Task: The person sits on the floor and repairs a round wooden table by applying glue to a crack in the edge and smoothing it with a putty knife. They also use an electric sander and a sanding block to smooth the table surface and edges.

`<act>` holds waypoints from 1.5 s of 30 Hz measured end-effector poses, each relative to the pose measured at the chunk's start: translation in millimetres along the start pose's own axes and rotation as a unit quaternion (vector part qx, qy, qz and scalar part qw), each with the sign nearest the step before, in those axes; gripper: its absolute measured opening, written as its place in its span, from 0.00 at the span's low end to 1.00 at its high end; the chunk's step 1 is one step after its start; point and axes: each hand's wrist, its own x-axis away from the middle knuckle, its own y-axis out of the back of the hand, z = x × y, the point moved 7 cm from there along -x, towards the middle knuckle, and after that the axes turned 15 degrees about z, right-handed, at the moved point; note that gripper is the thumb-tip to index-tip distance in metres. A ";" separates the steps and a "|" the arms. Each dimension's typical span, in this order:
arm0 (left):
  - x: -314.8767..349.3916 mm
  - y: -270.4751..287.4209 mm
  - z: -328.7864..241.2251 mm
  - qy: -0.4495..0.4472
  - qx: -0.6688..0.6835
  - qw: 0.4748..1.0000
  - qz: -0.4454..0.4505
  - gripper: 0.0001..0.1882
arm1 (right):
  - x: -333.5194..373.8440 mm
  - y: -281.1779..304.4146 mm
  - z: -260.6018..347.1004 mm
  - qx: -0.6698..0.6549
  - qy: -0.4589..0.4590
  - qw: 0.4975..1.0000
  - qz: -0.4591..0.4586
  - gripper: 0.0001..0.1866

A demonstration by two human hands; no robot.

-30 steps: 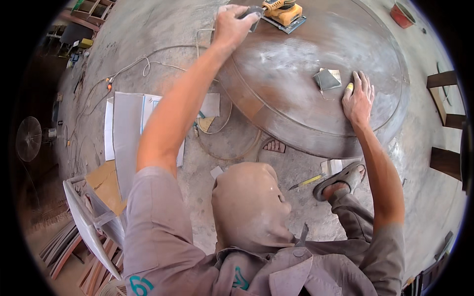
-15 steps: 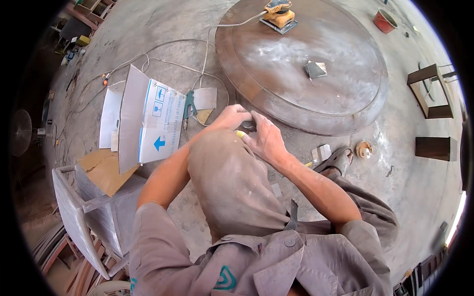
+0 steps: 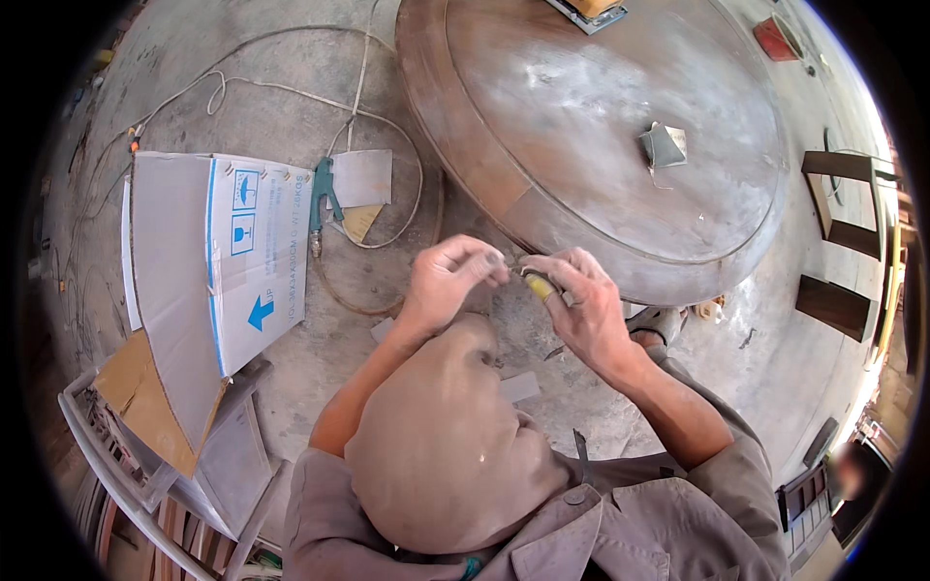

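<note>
Above my raised knee, my left hand [image 3: 448, 283] has its thumb and fingertips pinched together; anything between them is too small to make out. My right hand [image 3: 589, 310] faces it across a small gap, fingers curled in toward the thumb. A yellow band [image 3: 540, 287] shows at the right thumb, and a small dark piece sits at these fingertips, its kind unclear. Just beyond both hands lies a big round brown wooden top [image 3: 542, 184], dusted white. A folded grey piece of sandpaper [image 3: 665, 145] rests on it, and a yellow sander [image 3: 593, 14] stands at its far side.
At the left stands an open white cardboard box [image 3: 260, 266] beside a grey wooden frame [image 3: 237, 484]. A green air gun [image 3: 323, 194], sandpaper sheets [image 3: 365, 177] and looping hose [image 3: 334, 102] lie on the floor. Toward the right are a red bucket [image 3: 777, 39] and dark wooden frames [image 3: 828, 308].
My hands, together over the knee before, have come apart, the left fingers drawing away from the right. The view has shifted, so the box looks larger and the sander is partly cut off.
</note>
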 end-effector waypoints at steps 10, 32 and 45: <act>-99.6 65.5 -35.5 -0.053 0.180 0.974 -0.127 0.25 | -54.3 42.5 -39.7 0.111 -0.038 0.992 -0.041 0.12; -33.3 7.6 87.1 -0.127 -0.528 0.829 -0.132 0.17 | -28.5 29.5 -59.3 0.152 0.058 0.985 -0.058 0.08; -29.7 -4.9 112.4 -0.064 -0.579 0.811 -0.064 0.27 | -114.3 6.2 -29.1 0.132 0.061 0.982 -0.117 0.11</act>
